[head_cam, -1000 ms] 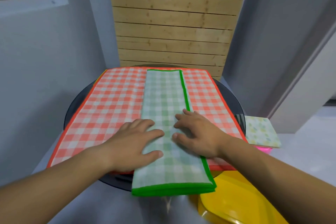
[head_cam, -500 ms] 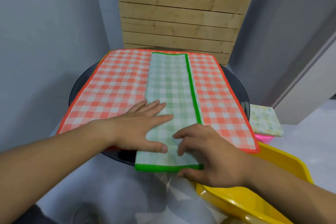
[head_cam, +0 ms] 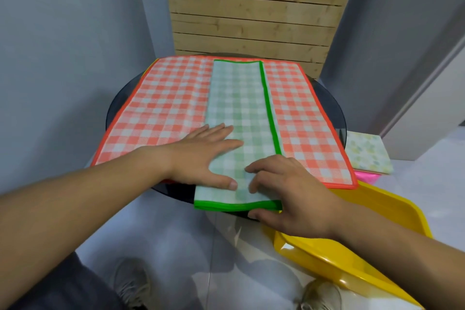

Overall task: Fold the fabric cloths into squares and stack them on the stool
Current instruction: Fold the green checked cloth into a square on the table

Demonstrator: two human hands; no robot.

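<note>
Pressing the green cloth [head_cam: 239, 108] flat under the spread left grip [head_cam: 201, 158], the person is pinching its near end with the right grip [head_cam: 289, 196], ideally matching edges when folding.

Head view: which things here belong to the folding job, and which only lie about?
Job: long folded green checked cloth; flat orange checked cloth beneath; round dark glass table; folded pale floral cloth on pink stool; left hand; right hand.
Lying about: yellow plastic seat; wooden slat panel.
</note>
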